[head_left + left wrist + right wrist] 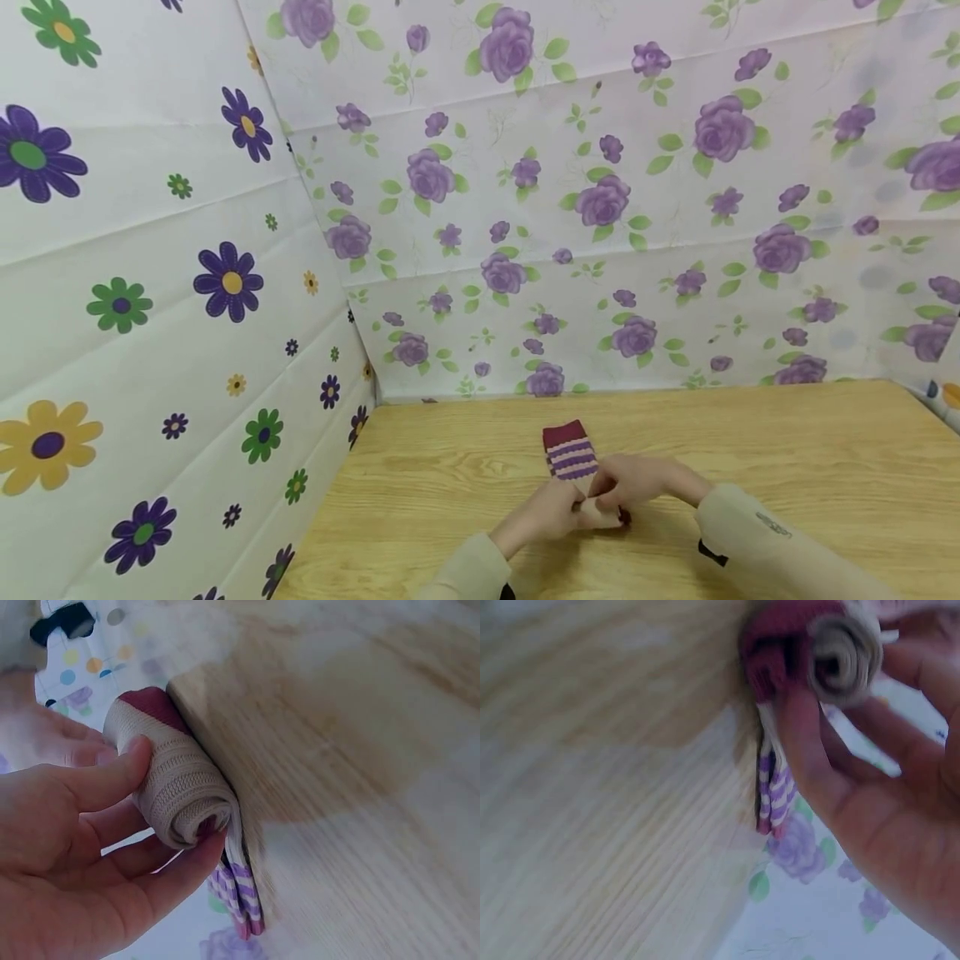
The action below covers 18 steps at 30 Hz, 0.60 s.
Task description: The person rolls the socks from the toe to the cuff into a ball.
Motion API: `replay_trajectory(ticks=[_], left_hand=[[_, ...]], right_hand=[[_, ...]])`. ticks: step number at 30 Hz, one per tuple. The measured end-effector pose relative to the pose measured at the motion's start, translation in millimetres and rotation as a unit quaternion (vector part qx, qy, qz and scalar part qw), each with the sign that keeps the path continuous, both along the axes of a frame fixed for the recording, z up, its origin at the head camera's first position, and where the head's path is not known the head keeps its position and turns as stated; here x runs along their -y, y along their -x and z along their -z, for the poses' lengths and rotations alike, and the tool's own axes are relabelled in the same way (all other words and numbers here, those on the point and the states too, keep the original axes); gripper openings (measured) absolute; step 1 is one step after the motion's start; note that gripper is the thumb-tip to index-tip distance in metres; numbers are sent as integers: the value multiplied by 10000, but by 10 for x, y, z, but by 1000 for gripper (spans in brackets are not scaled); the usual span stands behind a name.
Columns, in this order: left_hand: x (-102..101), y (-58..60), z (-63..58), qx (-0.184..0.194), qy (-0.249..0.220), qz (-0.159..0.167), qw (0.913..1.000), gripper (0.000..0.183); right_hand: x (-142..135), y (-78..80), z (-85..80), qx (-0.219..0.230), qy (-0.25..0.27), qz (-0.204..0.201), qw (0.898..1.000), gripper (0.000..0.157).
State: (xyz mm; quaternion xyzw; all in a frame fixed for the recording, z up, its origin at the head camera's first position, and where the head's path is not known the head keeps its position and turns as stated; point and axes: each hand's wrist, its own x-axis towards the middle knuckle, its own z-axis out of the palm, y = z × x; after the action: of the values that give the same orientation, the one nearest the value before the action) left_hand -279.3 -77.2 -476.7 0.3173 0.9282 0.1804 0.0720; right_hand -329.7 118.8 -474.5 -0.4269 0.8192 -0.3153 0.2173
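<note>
A pair of knitted socks (572, 457), one laid over the other, lies on the wooden table. Their striped purple and white length with maroon cuffs points away from me, flat on the wood. The near end is wound into a beige and maroon roll (176, 776). My left hand (546, 510) holds the roll's left end, thumb on top and fingers beneath in the left wrist view. At the other end my right hand (637, 480) pinches the roll, its spiral edge (844, 664) showing in the right wrist view. The hands partly cover the roll in the head view.
The wooden table (450, 450) meets a white cloth backdrop (480, 333) with purple roses behind. On the left hangs a second white cloth (187, 358) with coloured daisies. Light sleeves (765, 533) cover my forearms.
</note>
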Motion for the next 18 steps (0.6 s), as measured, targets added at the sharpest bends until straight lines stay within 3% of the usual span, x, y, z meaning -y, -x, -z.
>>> replay_trajectory(ticks=[4,8,14,18], left_hand=[[31,59,-25,570,-266,-59,9980,45],[57,120,-43,1089,-492,-150,9927,45],[74,187,-49,1308,-567,-204,9896,43],[84,192,-29,1545,-860,-326,9837,44]], right_hand=[[-11,-95,39,-854,260,473,9949,7],[-6,-186,63,-1780,416,369,9825,14],[5,-287,37,-2164,61,288,9759,34],[25,-302,77,-2548,-101,279,9665,34]])
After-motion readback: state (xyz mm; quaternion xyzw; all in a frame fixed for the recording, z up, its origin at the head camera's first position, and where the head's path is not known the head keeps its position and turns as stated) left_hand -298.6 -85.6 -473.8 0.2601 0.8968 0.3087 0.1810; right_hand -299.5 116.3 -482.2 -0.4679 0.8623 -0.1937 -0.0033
